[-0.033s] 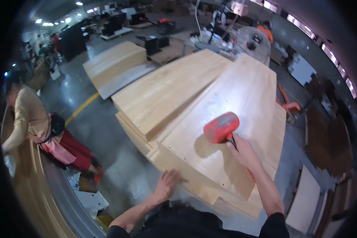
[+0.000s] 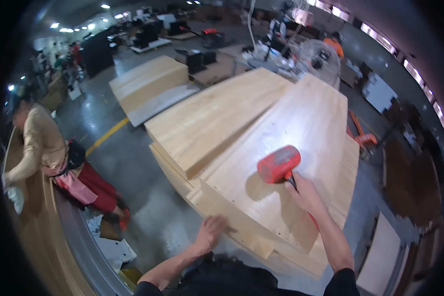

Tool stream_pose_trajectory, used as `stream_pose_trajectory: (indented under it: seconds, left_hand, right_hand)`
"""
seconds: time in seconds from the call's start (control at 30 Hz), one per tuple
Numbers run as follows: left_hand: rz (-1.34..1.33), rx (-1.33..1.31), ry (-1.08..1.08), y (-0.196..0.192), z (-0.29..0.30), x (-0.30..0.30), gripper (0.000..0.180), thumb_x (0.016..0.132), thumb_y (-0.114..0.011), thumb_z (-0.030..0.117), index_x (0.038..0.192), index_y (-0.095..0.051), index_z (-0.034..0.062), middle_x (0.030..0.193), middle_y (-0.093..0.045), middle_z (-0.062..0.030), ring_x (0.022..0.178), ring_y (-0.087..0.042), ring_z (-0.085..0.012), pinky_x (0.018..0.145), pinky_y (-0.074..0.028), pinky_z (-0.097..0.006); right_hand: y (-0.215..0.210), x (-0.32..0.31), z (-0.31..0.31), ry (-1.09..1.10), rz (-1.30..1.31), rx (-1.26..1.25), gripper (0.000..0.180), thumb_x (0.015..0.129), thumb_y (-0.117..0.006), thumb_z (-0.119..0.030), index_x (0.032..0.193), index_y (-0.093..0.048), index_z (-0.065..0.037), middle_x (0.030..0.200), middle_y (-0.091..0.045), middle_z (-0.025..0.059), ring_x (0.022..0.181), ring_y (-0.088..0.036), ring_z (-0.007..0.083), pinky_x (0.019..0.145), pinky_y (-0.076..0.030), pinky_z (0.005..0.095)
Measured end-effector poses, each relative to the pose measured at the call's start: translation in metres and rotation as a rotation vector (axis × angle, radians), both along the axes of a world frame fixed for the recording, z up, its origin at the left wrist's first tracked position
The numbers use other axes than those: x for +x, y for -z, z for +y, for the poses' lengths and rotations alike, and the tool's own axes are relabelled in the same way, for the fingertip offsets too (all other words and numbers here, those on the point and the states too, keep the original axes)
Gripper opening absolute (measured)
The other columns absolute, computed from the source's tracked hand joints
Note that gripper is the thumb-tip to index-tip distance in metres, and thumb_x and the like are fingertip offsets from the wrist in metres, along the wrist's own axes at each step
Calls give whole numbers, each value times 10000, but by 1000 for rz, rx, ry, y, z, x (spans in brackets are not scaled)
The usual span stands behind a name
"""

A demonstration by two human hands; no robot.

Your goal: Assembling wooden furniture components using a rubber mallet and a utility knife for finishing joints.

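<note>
My right hand [image 2: 307, 192] is wrapped round the dark handle of a mallet [image 2: 279, 164] with a thick red head. The mallet's head is over a pale wooden box-like piece [image 2: 301, 118], and its shadow falls on the top panel beside it. My left hand [image 2: 213, 232] is at the near edge of that piece, with its fingers stretched out and nothing seen in them; they are slightly blurred, and I cannot tell whether they touch the wood. A second pale wooden piece [image 2: 217, 111] lies alongside to the left, both on further wooden boards.
Another wooden stack [image 2: 153, 81] stands farther left beyond a yellow floor line [image 2: 108, 135]. At the far left a person in a tan top [image 2: 49, 135] leans over long boards [image 2: 39, 232]. A large fan [image 2: 320, 61] stands behind; an orange-red pallet jack [image 2: 364, 135] is at the right.
The whole scene sits slightly lower and farther right in the picture. My hands and the mallet keep nearly the same places relative to the wood.
</note>
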State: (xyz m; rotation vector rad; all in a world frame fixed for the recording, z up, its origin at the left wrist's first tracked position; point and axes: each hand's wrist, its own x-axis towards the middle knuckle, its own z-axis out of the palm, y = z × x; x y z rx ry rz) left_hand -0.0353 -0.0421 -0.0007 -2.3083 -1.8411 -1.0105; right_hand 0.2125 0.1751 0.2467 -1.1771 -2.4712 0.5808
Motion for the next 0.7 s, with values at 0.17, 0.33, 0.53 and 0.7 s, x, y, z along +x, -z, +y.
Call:
stream_pose_trajectory:
  seconds: [0.17,0.33,0.53,0.7]
  left_hand:
    - [-7,73,101,-25,-11,12,411,738,-614,68,1145,-670,78,1178,-656,-74,1188,-572,-278,985,-439,-448]
    - [-203,97,-91,-52,-43,30,280,787,-646,79,1061,-699,68,1025,-668,-66,1033,-614,-283,863,-490,-413]
    - [-1398,-226,-783,-38,-75,22,100,836,-719,93,915,-732,32,813,-677,-40,709,-639,-169,651,-497,-304]
    - [-1912,51,-747,-43,-100,5,148,821,-697,1,961,-653,26,733,-627,-16,601,-549,-101,541,-397,-243]
  right_hand:
    - [2,14,4,-72,-18,27,267,933,-577,-212,1066,-503,8,837,-624,292,837,-593,499,720,-452,562]
    - [-7,11,9,-90,-138,104,245,914,-592,-186,1048,-526,8,851,-631,280,837,-604,482,731,-464,536]
    - [-1,18,21,-155,-174,215,232,884,-616,-148,1038,-529,2,859,-644,270,835,-609,476,747,-470,546]
    - [7,23,28,-150,-178,209,263,883,-608,-148,1078,-510,-2,901,-654,263,852,-609,485,760,-458,570]
